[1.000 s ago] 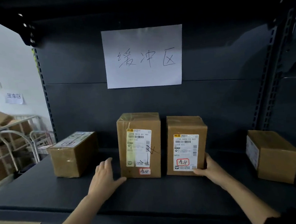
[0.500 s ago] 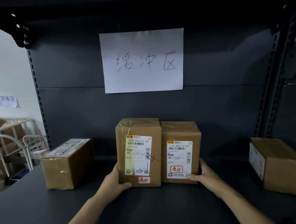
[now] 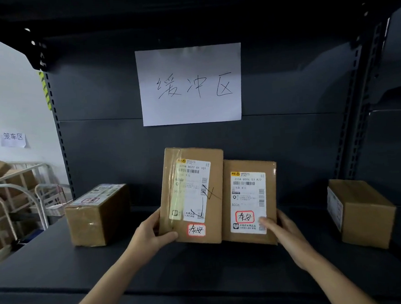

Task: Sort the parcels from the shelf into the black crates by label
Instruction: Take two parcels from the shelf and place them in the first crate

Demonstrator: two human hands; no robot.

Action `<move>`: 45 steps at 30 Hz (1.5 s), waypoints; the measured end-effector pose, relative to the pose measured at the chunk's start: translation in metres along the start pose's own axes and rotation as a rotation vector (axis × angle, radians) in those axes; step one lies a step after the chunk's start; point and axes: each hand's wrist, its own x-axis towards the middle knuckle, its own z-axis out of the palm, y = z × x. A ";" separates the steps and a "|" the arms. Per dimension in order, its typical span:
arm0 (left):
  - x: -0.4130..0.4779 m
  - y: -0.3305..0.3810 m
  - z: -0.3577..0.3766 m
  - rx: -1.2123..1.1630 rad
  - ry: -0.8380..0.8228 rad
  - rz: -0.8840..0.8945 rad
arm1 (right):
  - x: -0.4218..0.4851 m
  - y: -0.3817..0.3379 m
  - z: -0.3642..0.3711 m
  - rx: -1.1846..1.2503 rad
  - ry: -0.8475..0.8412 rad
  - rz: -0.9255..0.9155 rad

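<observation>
I am looking at two brown parcels being held side by side, their inner edges touching, low in the middle of the view in front of the dark back panel of the shelf (image 3: 202,265). The taller parcel (image 3: 170,177) is sitting on the left and the shorter parcel (image 3: 251,233) on the right, both showing their white shipping labels to me. Each is carrying a small red-outlined sticker with handwriting near its bottom, one (image 3: 196,229) on the taller and one (image 3: 245,217) on the shorter. The left hand (image 3: 150,236) is gripping the lower left corner of the taller parcel, its thumb lying across the front face and its fingers going behind out of sight. The right hand (image 3: 283,236) is clasping the lower right corner of the shorter parcel, its thumb pressing on the label and its fingers wrapping round the right edge. Between them the hands are squeezing the pair together. I cannot tell whether the bottom edges are resting on the shelf or hanging just above it. A long box (image 3: 97,216) is lying on the shelf to the left, apart from the pair, its label facing up. Another box (image 3: 362,211) is standing well apart at the right end. A white paper sign (image 3: 190,85) with handwritten characters is hanging on the back panel above the parcels. Past the shelf's left upright, a metal cage trolley (image 3: 14,188) holding cartons is standing by a pale wall with a small note (image 3: 13,138) on it.
</observation>
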 end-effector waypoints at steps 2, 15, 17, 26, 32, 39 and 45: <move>-0.009 0.004 0.000 -0.029 -0.006 0.002 | -0.009 -0.005 -0.003 -0.016 0.012 -0.011; -0.087 0.028 -0.020 -0.019 0.128 0.013 | -0.051 -0.030 0.014 -0.050 -0.083 -0.075; -0.104 0.028 -0.030 -0.022 0.190 -0.001 | -0.055 -0.034 0.026 -0.036 -0.120 -0.093; -0.180 0.033 -0.087 0.032 0.394 -0.036 | -0.069 -0.057 0.103 0.030 -0.309 -0.156; -0.240 0.037 -0.135 0.076 0.539 -0.076 | -0.082 -0.074 0.173 0.034 -0.447 -0.210; -0.332 0.037 -0.205 0.130 0.685 -0.143 | -0.118 -0.096 0.284 0.071 -0.599 -0.234; -0.418 0.031 -0.278 0.132 0.803 -0.191 | -0.169 -0.118 0.389 0.112 -0.691 -0.246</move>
